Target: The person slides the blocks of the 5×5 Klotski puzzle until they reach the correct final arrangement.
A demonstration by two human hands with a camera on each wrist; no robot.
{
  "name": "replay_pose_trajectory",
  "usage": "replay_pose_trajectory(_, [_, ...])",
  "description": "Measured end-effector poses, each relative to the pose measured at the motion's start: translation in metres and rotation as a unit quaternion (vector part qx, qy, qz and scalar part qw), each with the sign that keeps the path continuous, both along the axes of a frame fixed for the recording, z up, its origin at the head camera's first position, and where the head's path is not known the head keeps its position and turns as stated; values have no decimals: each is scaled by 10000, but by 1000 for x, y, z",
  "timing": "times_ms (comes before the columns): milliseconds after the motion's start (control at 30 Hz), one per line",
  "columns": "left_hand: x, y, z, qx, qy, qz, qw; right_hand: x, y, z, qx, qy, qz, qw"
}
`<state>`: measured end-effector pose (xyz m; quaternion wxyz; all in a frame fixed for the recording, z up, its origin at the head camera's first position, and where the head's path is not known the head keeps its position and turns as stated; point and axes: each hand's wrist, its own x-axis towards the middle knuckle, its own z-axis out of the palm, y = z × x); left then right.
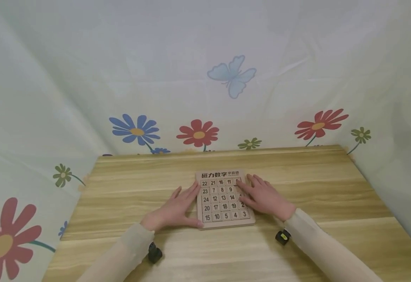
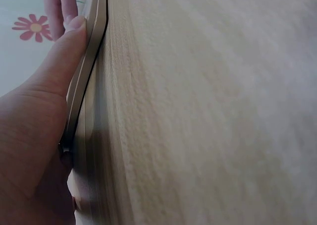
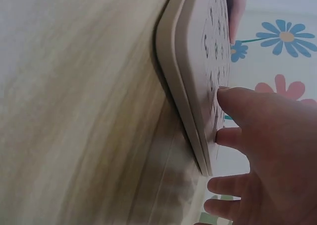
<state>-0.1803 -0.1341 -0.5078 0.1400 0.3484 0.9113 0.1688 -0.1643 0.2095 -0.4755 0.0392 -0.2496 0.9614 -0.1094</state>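
A wooden number sliding puzzle (image 1: pixel 225 225) lies flat on the table, with rows of numbered square tiles and dark lettering along its top. My left hand (image 1: pixel 173 209) rests along its left side, thumb at the lower left corner and fairly straight fingers by the upper left edge. In the left wrist view the thumb (image 2: pixel 62 59) lies against the board's side. From the right, my right hand (image 1: pixel 267 197) reaches over the board. Its index fingertip touches a tile in the top row, and its thumb (image 3: pixel 237 103) is over a lower right-column tile. These fingers partly hide the right column.
The wood-grain table (image 1: pixel 205 254) extends around the puzzle on all sides. Behind it hangs a pale curtain (image 1: pixel 156 78) printed with flowers and a butterfly. Dark wrist cameras (image 1: pixel 154 253) sit under both sleeves, just above the tabletop.
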Motion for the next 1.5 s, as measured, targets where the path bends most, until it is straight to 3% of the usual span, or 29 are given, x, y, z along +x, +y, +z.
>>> replay_pose_trajectory(133, [1, 1, 2, 37, 7, -5, 10000, 6, 0, 2, 83, -86, 53, 9999])
replay_pose_trajectory(467, [0, 0, 1, 59, -14, -23, 10000, 39, 14, 1, 10, -79, 523, 9986])
replay_pose_trajectory(567, [-1, 0, 2, 39, 1, -19, 10000, 39, 16, 0, -40, -112, 486, 9987])
replay_pose_trajectory(967, [-1, 1, 1, 12, -19, -20, 10000, 19, 16, -6, -11, -169, 278, 9995])
replay_pose_trajectory(1333, [1, 0, 3, 81, -32, -41, 10000, 53, 27, -3, 16, -51, 665, 9978])
replay_pose_trajectory(1500, [1, 1, 4, 91, -42, -55, 9999, 58, 31, -7, -57, -24, 655, 9978])
